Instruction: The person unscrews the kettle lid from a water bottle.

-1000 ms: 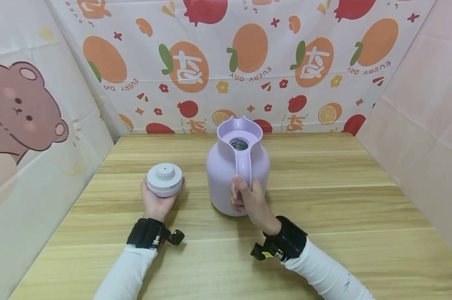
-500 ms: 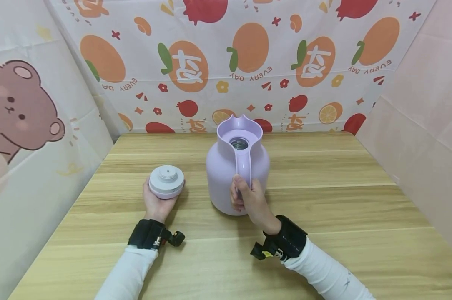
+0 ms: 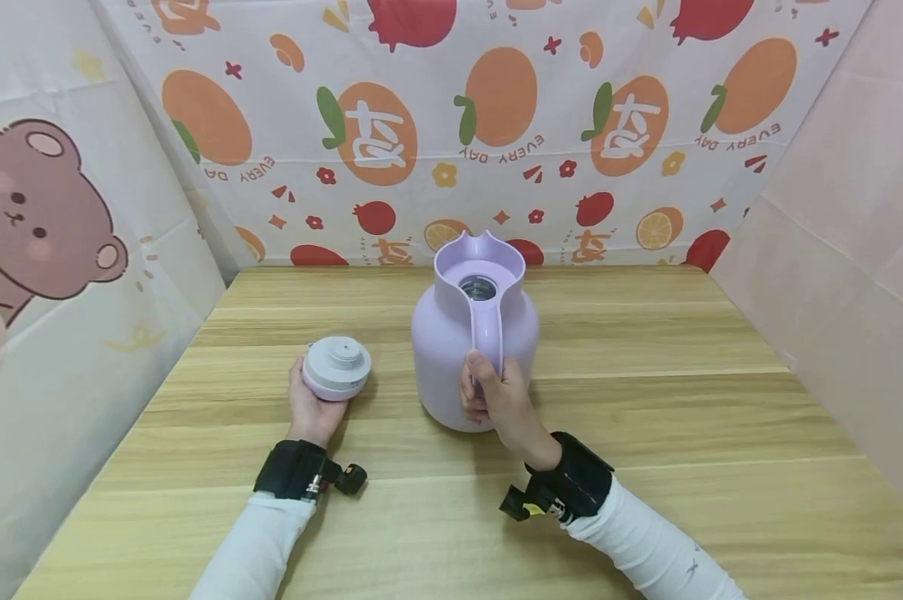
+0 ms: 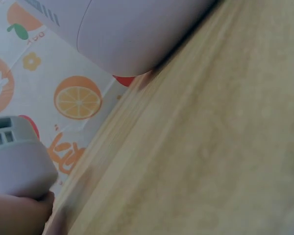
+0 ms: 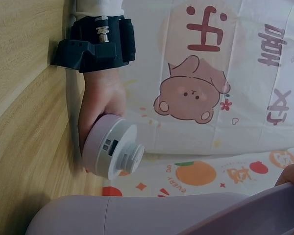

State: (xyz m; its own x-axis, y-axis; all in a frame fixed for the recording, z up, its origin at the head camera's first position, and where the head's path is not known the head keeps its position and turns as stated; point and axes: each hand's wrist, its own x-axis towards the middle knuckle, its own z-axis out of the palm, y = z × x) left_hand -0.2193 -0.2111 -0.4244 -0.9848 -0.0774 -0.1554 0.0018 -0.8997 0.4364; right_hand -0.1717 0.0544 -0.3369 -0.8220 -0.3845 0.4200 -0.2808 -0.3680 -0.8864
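In the head view a lilac vacuum jug (image 3: 442, 354) stands upright on the table, its round mouth (image 3: 478, 287) uncovered and its spout pointing away. My right hand (image 3: 507, 408) grips the jug's handle (image 3: 486, 329), thumb uppermost. To the left of the jug, my left hand (image 3: 315, 417) holds the jug's lid (image 3: 337, 367), its pale grey threaded plug upward and its lilac rim below. The right wrist view shows the lid (image 5: 103, 147) from the side, with a small slot in its edge and the palm and fingers around the lilac part.
The wooden table (image 3: 684, 433) extends around both hands. A fruit-printed cloth (image 3: 556, 108) hangs at its back edge, and a bear-printed cloth (image 3: 47, 208) hangs on the left. Each wrist wears a black strap with a camera (image 3: 350, 479).
My left hand has tilted the lid a little and brought it slightly right and nearer. The right hand and the jug stay put.
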